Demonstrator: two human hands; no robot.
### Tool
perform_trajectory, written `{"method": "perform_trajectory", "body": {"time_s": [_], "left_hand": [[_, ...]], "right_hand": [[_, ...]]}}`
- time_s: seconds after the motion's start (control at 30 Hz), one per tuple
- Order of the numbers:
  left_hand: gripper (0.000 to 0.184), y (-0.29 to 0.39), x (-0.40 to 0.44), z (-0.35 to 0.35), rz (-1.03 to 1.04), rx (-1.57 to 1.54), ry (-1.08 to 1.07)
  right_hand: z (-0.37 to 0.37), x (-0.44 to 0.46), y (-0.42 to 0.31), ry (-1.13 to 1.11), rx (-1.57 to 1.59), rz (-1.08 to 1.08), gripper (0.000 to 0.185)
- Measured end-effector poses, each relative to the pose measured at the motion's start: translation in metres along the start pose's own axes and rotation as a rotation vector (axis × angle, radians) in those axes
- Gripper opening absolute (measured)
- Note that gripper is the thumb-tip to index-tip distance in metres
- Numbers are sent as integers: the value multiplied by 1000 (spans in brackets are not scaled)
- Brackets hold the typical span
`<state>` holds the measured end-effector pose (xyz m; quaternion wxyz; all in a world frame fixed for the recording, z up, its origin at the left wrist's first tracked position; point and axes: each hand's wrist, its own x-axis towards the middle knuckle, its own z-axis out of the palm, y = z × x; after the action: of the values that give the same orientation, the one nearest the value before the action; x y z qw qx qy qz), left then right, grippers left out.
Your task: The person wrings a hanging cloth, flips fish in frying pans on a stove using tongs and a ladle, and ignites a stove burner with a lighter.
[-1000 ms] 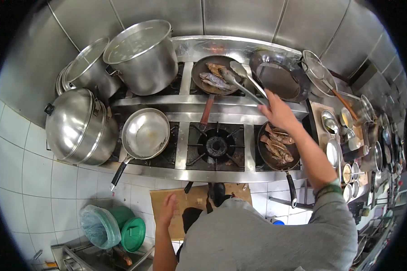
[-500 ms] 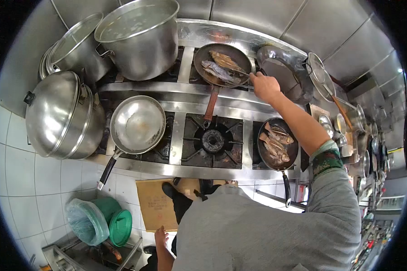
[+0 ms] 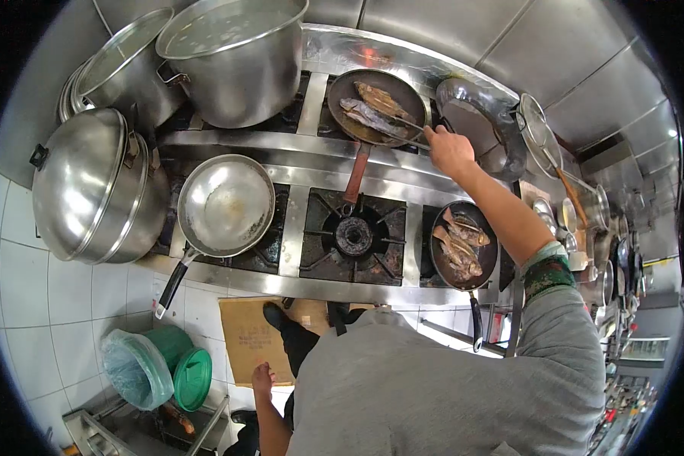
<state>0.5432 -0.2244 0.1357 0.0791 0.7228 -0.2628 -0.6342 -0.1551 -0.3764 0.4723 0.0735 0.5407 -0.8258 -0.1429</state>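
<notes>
My right hand [image 3: 450, 150] is closed around metal tongs [image 3: 409, 124] and reaches over the back frying pan [image 3: 342, 97]. Two fish lie in that pan: a browned fish [image 3: 381, 99] behind and a silvery grey fish [image 3: 370, 116] in front, with the tongs' ends at the grey one. Whether they pinch it I cannot tell. My left hand [image 3: 262, 378] hangs low at my side, fingers loosely bent and apart, holding nothing. On the front right burner, a second frying pan [image 3: 442, 272] contains browned fish [image 3: 460, 254].
A wide steel pan [image 3: 228, 205] sits front left, beside a bare burner [image 3: 353, 237]. Large stockpots [image 3: 243, 83] and a lidded steamer [image 3: 83, 182] stand at the left. Strainers [image 3: 536, 121] lie on the right. A green bin [image 3: 156, 357] stands on the floor.
My right hand and the tongs stay over the back pan, with the tongs slightly shifted at the grey fish. The view has moved slightly. My left hand still hangs low.
</notes>
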Motion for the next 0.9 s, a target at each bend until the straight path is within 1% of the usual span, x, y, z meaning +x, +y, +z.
{"method": "perform_trajectory", "body": {"time_s": [0.03, 0.13, 0.23, 0.3, 0.4, 0.5, 0.6, 0.7, 0.8, 0.9], "left_hand": [[37, 0, 2, -1, 5, -14, -20], [35, 5, -11, 2, 23, 65, 80], [35, -5, -6, -7, -63, 111, 46], [36, -6, -18, -5, -67, 101, 54], [39, -12, -23, -3, -78, 131, 67], [38, -17, -21, 0, -108, 119, 80], [36, -13, -15, 0, -106, 132, 59], [35, -8, -1, -7, -79, 48, -31], [33, -7, 0, -2, 10, 8, 55], [33, -2, 3, -2, 12, 58, 35]], "right_hand": [[1, 1, 2, -2, -1, -1, 47], [-4, 1, 4, -1, 1, -4, 48], [-6, -1, 6, 19, 18, -17, 47], [-11, -5, 6, 38, 33, -43, 44], [-9, -5, 7, 2, 24, -69, 44], [-9, -5, 3, -11, -20, -41, 43], [-6, -3, 2, 22, -47, -53, 41], [-6, -4, -4, 25, -90, -47, 40], [7, -5, -8, 93, -110, -46, 39], [14, -2, -11, 99, -105, -29, 39]]}}
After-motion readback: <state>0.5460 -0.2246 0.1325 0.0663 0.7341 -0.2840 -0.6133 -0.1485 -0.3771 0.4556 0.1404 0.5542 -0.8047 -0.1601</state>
